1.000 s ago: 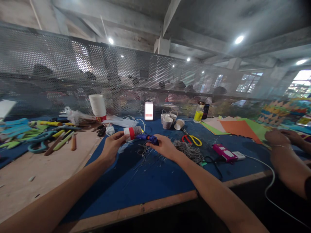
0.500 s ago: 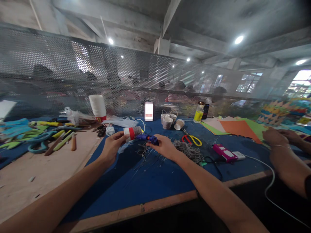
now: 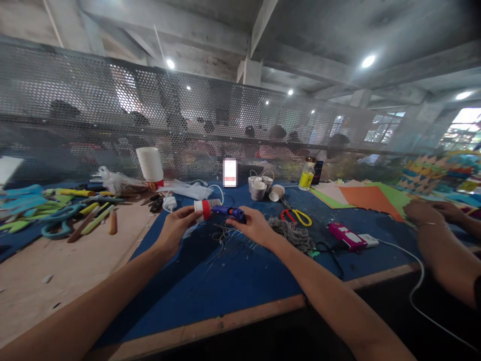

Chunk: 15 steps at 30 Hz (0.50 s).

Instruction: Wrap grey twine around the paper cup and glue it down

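Observation:
My left hand (image 3: 176,228) is closed on a paper cup (image 3: 203,208) with a red band, tilted on its side. Grey cord is wound around the cup's end that faces right. In my right hand (image 3: 255,225) is a blue glue gun (image 3: 230,212), its nozzle pointing left at the cord-wrapped part; whether it touches is hard to see. A heap of grey cord (image 3: 291,234) lies beside my right wrist, and loose strands (image 3: 224,238) are spread on the blue table top below the cup.
Cord-covered cups (image 3: 258,189) stand behind my hands, near yellow-and-red-handled scissors (image 3: 300,217). A paper cup stack (image 3: 149,165) is at back left, tools (image 3: 90,218) at left. At right are a pink box (image 3: 347,236) with a white cable, coloured paper (image 3: 372,200) and another person's hands (image 3: 424,213).
The cup in my left hand has turned slightly and moved a little down and right. The glue gun stays close to it in my right hand.

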Each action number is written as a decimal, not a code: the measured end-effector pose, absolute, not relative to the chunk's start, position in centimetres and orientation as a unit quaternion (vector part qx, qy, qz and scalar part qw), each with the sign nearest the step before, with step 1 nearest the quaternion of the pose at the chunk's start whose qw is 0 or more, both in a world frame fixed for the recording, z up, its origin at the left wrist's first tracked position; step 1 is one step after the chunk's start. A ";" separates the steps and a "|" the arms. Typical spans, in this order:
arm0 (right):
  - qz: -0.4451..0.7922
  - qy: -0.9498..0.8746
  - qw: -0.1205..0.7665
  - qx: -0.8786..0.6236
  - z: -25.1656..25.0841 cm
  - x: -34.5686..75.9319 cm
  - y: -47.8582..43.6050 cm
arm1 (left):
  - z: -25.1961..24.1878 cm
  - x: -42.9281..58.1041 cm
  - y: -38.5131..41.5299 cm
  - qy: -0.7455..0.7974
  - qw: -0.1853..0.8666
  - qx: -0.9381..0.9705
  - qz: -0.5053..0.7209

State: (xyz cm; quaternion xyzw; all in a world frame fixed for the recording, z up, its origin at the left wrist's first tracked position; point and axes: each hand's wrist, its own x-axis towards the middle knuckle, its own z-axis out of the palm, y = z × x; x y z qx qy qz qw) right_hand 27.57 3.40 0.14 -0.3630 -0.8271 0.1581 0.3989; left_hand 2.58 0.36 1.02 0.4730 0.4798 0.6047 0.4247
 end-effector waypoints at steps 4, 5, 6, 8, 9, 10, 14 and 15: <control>0.155 -0.822 0.408 -0.366 0.0 27.6 3.5 | 1.0 2.6 0.4 0.484 0.428 0.475 0.598; 0.156 -0.821 0.409 -0.366 0.0 27.6 3.5 | 1.0 2.6 0.4 0.482 0.429 0.478 0.596; 0.156 -0.820 0.411 -0.366 0.0 27.6 3.5 | 0.9 2.6 0.3 0.479 0.431 0.482 0.594; 0.157 -0.820 0.411 -0.367 -0.1 27.6 3.6 | 0.8 2.5 0.3 0.470 0.436 0.490 0.590; 0.156 -0.820 0.410 -0.367 -0.1 27.6 3.7 | 0.7 2.4 0.3 0.468 0.437 0.495 0.588; 0.155 -0.821 0.408 -0.368 -0.2 27.6 3.7 | 0.7 2.4 0.3 0.467 0.436 0.498 0.586; 0.146 -0.823 0.405 -0.371 -0.1 27.6 3.7 | 0.7 2.4 0.4 0.463 0.438 0.507 0.581; 0.143 -0.823 0.405 -0.373 -0.1 27.6 3.7 | 0.7 2.4 0.3 0.462 0.437 0.508 0.580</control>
